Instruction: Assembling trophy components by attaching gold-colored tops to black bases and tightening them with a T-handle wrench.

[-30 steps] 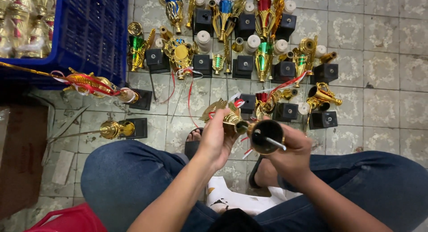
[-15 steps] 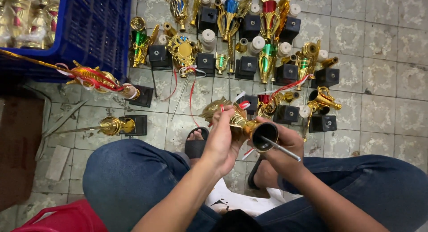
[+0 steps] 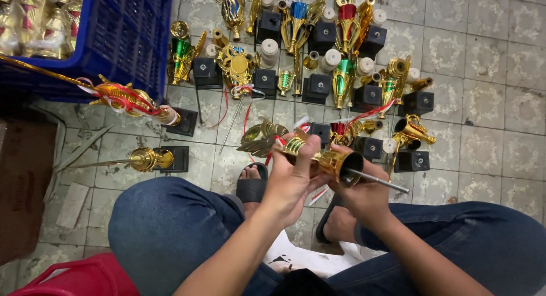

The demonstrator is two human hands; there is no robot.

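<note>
Both hands hold a gold trophy piece (image 3: 318, 158) over my knees. My left hand (image 3: 293, 179) wraps around its shaft from below, thumb up along the side. My right hand (image 3: 364, 193) cups the dark-mouthed cup end (image 3: 350, 168), from which a thin metal rod (image 3: 378, 181) sticks out to the right. A gold leaf-shaped ornament (image 3: 260, 138) and a red ribbon hang at the piece's far end.
Several gold, green, blue and red trophies on black bases (image 3: 318, 63) stand on the tiled floor ahead. A blue plastic crate (image 3: 122, 40) with more trophies sits at top left. A gold trophy (image 3: 151, 158) lies on its side at left. A red object (image 3: 79, 276) is at bottom left.
The trophy piece has turned and lowered slightly in my hands; the rod now points right and down. My left hand has shifted its grip along the shaft.
</note>
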